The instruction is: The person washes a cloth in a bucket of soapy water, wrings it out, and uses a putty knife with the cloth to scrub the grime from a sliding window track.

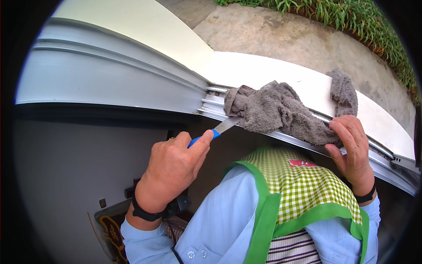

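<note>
My left hand (173, 165) is closed around the blue handle of a flat metal scraper (227, 125). Its blade reaches up to the left part of a grey terry cloth (272, 108), and the blade's tip is hidden under the fabric. The crumpled cloth lies along the metal tracks of a sliding window sill (215, 102). At the cloth's right end my right hand (353, 147) pinches the fabric between thumb and fingers. A second piece of grey cloth (343, 92) lies over the white outer ledge, just beyond my right hand; whether the two join is hidden.
To the left stands the light metal window frame (118, 72). The white ledge (255, 66) runs beyond the tracks, with concrete ground (281, 37) and green plants (347, 15) outside. A dark grey panel (79, 163) is at the lower left. My green checked apron (303, 185) is close below the sill.
</note>
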The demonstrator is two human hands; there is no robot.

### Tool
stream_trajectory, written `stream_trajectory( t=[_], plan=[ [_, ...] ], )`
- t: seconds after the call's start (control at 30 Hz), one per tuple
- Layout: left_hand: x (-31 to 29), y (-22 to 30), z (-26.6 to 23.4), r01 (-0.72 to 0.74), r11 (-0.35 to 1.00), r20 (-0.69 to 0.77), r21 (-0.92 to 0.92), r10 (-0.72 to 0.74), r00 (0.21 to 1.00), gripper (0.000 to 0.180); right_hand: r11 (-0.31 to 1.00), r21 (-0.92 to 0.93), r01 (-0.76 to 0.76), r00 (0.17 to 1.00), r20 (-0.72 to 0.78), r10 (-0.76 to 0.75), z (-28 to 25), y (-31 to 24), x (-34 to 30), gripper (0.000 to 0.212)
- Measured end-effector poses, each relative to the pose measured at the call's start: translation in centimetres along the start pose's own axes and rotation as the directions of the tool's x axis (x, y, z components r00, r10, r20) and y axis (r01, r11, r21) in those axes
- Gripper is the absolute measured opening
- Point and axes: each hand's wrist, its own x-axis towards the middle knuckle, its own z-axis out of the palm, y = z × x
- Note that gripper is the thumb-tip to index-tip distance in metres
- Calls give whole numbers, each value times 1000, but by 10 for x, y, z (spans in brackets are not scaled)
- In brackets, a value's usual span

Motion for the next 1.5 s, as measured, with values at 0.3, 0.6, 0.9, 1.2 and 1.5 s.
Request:
stream_trajectory(
  t=[0.3,0.6,0.9,1.2,1.5],
  plan=[
    [7,6,-3,157,919,80,361,-198,977,29,999,-27,22,999,25,-21,0,-2,1,50],
    [14,48,8,77,727,224,682,-307,925,45,998,-10,68,998,17,-67,-3,1,-3,44],
    [27,30,-24,63,858,291,510,-240,926,33,997,-6,78,997,4,-78,-6,0,-3,43],
    [10,39,-13,55,888,191,457,-158,969,42,997,7,74,997,31,-74,-7,1,-1,42],
    [10,50,-14,-32,932,186,362,-39,982,42,995,12,97,995,-1,-97,-5,2,-1,40]
  ],
)
